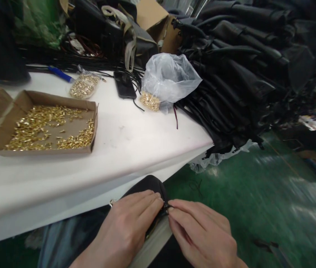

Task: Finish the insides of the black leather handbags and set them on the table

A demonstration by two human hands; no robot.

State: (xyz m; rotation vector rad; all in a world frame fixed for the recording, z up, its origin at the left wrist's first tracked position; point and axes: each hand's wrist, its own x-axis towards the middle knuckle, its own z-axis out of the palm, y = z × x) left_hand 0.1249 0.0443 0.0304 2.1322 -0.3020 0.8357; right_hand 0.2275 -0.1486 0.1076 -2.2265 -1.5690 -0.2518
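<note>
My left hand (pixel 127 227) lies over a black fabric pouch (pixel 147 184) at the near table edge, its fingers closed on the pouch's end. Meeting it fingertip to fingertip, my right hand (pixel 202 232) pinches a small black piece (pixel 166 209) at the same spot; what exactly that piece is I cannot make out. A small metal ring (pixel 111 203) shows beside my left hand. Both hands are below the edge of the white table (pixel 124 137).
A cardboard tray (pixel 49 124) of small gold metal parts sits on the left. Behind it lie a bag of gold parts (pixel 84 86), a blue pen (pixel 60 73), a black phone (pixel 124 85) and a clear plastic bag (pixel 169 78). Black bags (pixel 239 74) are piled right. Green floor (pixel 258 193) lies below.
</note>
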